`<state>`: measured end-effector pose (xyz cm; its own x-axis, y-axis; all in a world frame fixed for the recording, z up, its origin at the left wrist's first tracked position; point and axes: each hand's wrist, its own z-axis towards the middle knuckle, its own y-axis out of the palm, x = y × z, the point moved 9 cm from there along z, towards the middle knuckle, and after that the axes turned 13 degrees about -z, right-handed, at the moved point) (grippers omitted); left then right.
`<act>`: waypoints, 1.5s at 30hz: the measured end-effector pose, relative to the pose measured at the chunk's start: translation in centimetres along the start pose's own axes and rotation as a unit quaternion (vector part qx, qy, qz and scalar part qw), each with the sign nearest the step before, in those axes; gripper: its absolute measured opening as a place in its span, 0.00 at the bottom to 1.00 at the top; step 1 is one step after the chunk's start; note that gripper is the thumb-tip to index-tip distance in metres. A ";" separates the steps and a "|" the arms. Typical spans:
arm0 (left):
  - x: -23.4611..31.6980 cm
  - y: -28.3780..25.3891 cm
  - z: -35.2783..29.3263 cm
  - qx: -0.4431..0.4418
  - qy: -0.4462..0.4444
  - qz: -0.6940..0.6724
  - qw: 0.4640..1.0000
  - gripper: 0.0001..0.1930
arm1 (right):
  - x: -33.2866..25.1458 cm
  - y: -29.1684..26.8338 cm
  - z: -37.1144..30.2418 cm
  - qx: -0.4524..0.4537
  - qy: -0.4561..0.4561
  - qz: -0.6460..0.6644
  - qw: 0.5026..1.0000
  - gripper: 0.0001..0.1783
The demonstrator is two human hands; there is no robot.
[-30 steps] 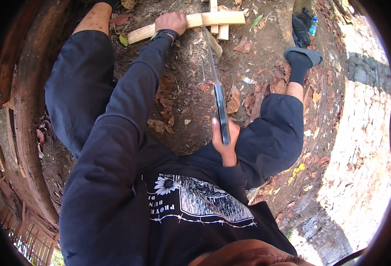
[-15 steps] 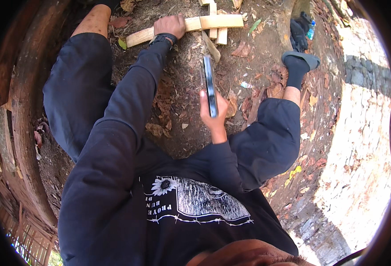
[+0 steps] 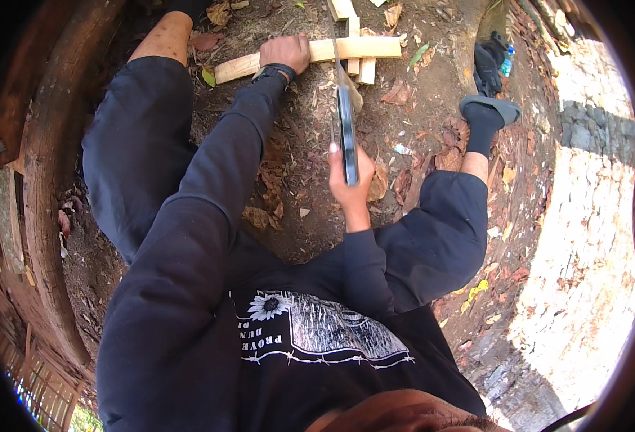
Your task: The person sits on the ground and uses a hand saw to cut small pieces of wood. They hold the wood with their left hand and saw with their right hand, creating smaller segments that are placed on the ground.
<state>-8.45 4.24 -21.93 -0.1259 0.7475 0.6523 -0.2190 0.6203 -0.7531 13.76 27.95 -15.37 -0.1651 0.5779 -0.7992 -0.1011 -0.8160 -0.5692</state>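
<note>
A long pale wooden strip (image 3: 376,47) lies crosswise on the ground at the top of the view. My left hand (image 3: 285,53) is closed over it left of its middle, pressing it down from above. In my right hand (image 3: 355,180) is the dark, shiny handle of a handsaw (image 3: 347,137), fingers wrapped round it. The thin saw blade stands nearly edge-on and crosses the strip just right of my left hand. Short wooden pieces (image 3: 366,72) lie under the strip's right part, across it.
Dry leaves (image 3: 398,92) and wood chips litter the soil. My bent legs flank the work, the right foot in a grey slipper (image 3: 501,110). A dark bag-like item (image 3: 488,65) and a plastic bottle (image 3: 507,63) lie beyond it. A log (image 3: 43,194) runs along the left.
The saw has slid forward, away from me, so more blade reaches past the strip. My left hand keeps its place on the wood. The whole view has shifted slightly.
</note>
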 end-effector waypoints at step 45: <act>-0.1 0.4 -0.3 -0.052 -0.003 -0.016 0.999 0.36 | -0.6 -5.5 -5.8 -0.036 0.017 -0.051 0.998 0.08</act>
<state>-8.27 4.52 -22.30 -0.1271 0.7261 0.6757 -0.1212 0.6648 -0.7371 20.07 32.16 -12.89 -0.1234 0.6586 -0.7423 -0.0437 -0.7509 -0.6589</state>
